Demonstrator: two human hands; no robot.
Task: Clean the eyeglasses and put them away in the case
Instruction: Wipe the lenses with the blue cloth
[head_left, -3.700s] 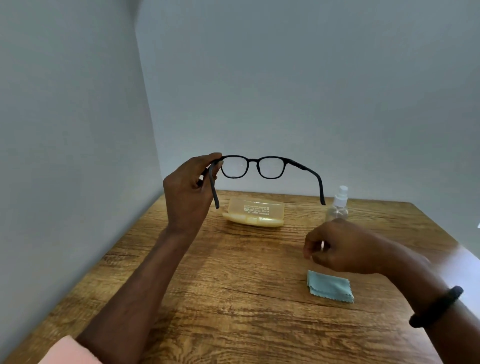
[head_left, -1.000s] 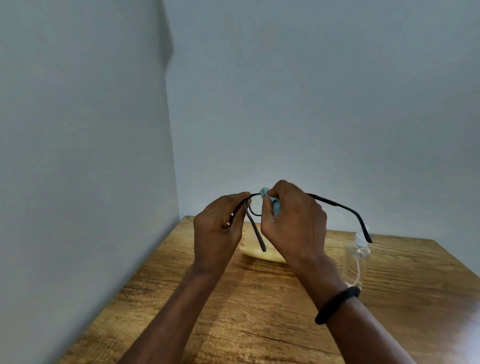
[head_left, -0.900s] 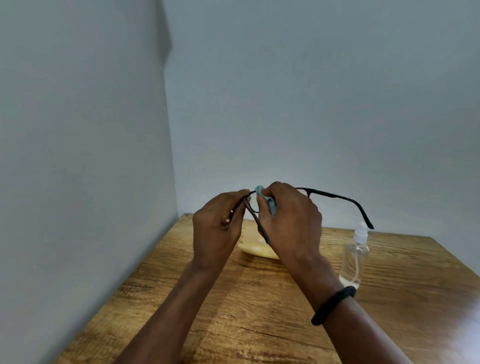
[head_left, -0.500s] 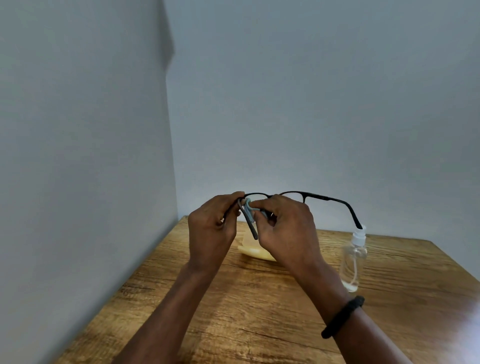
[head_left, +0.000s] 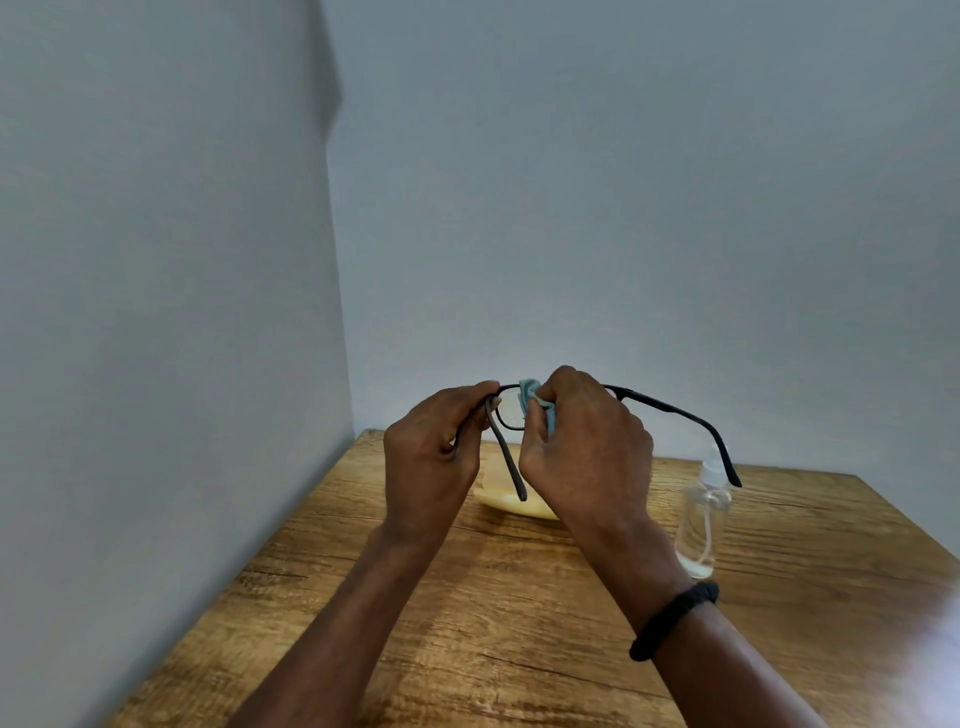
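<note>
I hold black eyeglasses in the air above the table, both temples unfolded towards me. My left hand grips the frame at its left hinge. My right hand pinches a light blue cloth against the left lens. A yellow translucent case lies on the table behind my hands, mostly hidden by them; whether it is open or closed cannot be told.
A small clear spray bottle with a white nozzle stands on the wooden table to the right of my right wrist. Grey walls close the table in at the left and the back.
Since 3.7 s ago my right hand picked the cloth up from the table and brought it to the left lens. In the last second the cloth has been shifting over that lens.
</note>
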